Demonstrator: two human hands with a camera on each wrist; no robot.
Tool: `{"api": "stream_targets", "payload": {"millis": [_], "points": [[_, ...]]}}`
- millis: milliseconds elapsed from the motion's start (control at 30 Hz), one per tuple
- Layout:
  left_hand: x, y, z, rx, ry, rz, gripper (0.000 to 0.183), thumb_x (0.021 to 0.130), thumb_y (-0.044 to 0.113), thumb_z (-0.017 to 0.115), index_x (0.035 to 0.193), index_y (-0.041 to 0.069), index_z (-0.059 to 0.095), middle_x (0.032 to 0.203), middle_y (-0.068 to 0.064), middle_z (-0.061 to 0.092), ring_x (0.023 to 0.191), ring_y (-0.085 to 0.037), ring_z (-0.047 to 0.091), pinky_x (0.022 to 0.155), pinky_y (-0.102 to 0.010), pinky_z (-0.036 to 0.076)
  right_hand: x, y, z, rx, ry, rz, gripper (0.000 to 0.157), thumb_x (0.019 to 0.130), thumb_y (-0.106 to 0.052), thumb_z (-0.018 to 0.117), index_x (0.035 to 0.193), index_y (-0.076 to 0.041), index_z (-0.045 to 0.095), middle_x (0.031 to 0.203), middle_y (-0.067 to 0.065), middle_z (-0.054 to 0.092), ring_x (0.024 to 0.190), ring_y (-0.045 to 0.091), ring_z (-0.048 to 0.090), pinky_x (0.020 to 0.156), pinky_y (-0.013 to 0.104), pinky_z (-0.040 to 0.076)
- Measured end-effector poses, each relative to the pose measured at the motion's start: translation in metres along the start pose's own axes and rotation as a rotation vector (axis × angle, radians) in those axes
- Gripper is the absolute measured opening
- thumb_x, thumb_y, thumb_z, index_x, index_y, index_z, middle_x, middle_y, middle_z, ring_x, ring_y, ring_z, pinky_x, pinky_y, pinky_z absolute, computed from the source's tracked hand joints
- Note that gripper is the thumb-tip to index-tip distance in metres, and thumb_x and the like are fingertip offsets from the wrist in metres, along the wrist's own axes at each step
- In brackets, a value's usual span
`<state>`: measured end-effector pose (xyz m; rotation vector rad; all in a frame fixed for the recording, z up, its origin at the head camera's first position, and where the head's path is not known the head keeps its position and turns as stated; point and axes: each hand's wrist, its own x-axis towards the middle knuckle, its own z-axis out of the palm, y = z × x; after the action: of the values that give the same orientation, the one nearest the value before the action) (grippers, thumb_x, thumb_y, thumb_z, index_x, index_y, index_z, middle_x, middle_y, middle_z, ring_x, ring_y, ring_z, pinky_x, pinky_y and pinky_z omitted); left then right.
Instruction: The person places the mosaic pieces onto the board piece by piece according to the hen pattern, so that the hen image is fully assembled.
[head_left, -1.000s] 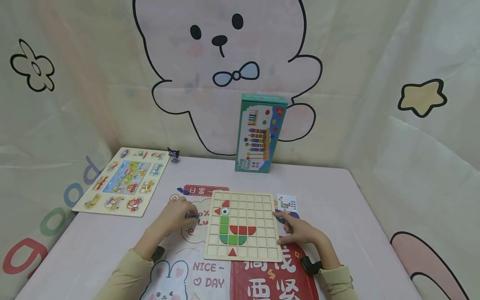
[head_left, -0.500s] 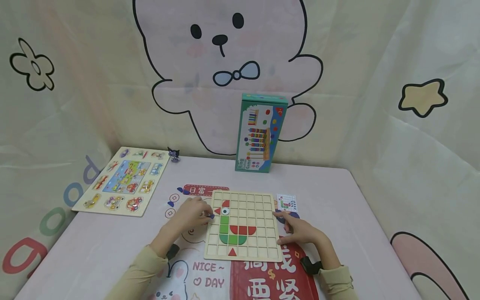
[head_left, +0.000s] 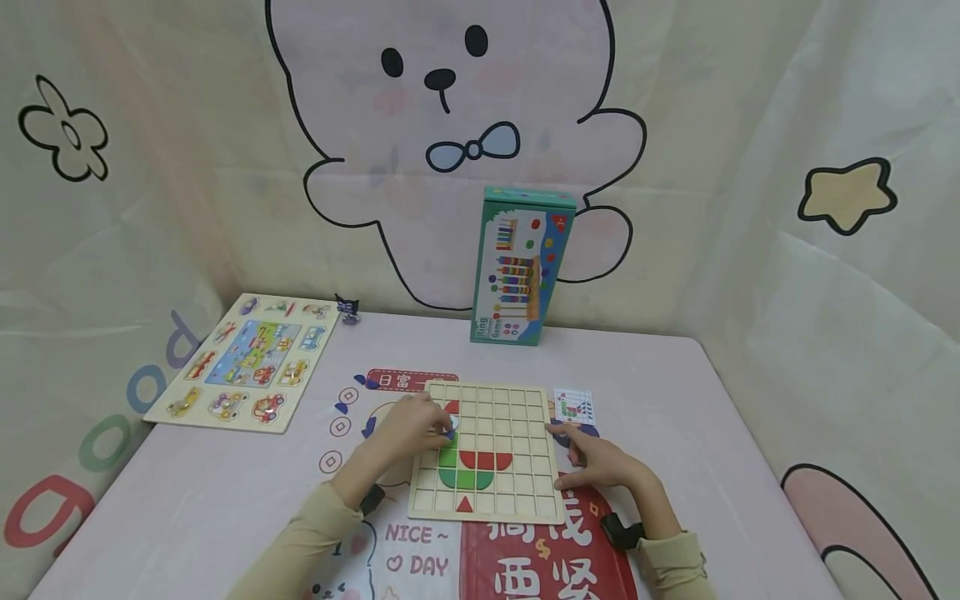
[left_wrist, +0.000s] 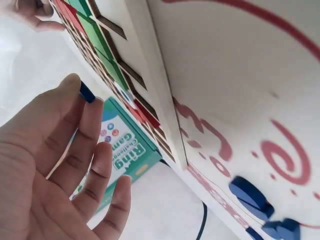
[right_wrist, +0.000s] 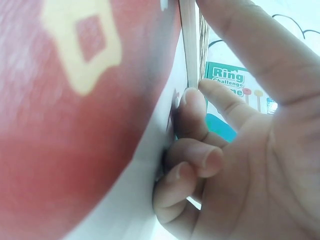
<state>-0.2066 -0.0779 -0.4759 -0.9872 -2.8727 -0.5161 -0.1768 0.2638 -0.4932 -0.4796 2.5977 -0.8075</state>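
Observation:
A pale wooden grid board (head_left: 517, 417) lies on the table with red and green tiles forming a bird-like figure. Over its left side, my left hand (head_left: 411, 427) pinches a small blue tile (left_wrist: 87, 92) between thumb and index finger, the other fingers loosely bent. That hand covers the figure's round eye tile in the head view. My right hand (head_left: 592, 458) rests at the board's right side, index fingertip and thumb touching the edge, remaining fingers folded in. Several loose blue tiles (left_wrist: 250, 197) lie on the printed mat left of the board.
A small pattern card (head_left: 573, 407) lies beyond my right hand. At the back stands a green ring game box (head_left: 517, 267). A picture puzzle board (head_left: 247, 362) occupies the back left, with a small dark figurine (head_left: 347, 310) at its corner.
My left hand has moved right from the mat to over the board's left columns, carrying the blue tile. The right hand has stayed at the board's edge.

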Motion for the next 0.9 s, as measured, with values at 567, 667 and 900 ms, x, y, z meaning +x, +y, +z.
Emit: {"api": "stream_targets", "payload": {"millis": [567, 667, 900], "points": [[0.033, 0.028, 0.014, 0.011, -0.078, 0.031, 0.012, 0.077, 0.031, 0.073, 0.085, 0.022, 0.074, 0.070, 0.013, 0.060, 0.071, -0.008, 0.045, 0.067, -0.026, 0.039, 0.001, 0.000, 0.000, 0.003, -0.006, 0.003, 0.087, 0.068, -0.045, 0.077, 0.142, -0.022, 0.036, 0.079, 0.003, 0.044, 0.063, 0.012, 0.038, 0.052, 0.023, 0.033], [0.038, 0.031, 0.016, -0.004, -0.103, 0.031, 0.013, 0.078, 0.033, 0.072, 0.086, 0.022, 0.074, 0.069, 0.013, 0.059, 0.071, -0.007, 0.044, 0.066, -0.025, 0.038, 0.001, 0.001, 0.000, 0.006, -0.006, 0.007, 0.088, 0.068, -0.046, 0.077, 0.142, -0.022, 0.036, 0.079, 0.003, 0.044, 0.064, 0.012, 0.039, 0.053, 0.023, 0.034], [0.052, 0.041, 0.022, -0.012, -0.158, 0.018, 0.013, 0.077, 0.031, 0.073, 0.085, 0.021, 0.074, 0.068, 0.012, 0.055, 0.070, -0.008, 0.044, 0.064, -0.024, 0.038, 0.001, 0.001, -0.001, -0.003, -0.010, 0.003, 0.087, 0.068, -0.046, 0.077, 0.141, -0.022, 0.036, 0.079, 0.003, 0.044, 0.065, 0.012, 0.039, 0.053, 0.023, 0.034]]}}
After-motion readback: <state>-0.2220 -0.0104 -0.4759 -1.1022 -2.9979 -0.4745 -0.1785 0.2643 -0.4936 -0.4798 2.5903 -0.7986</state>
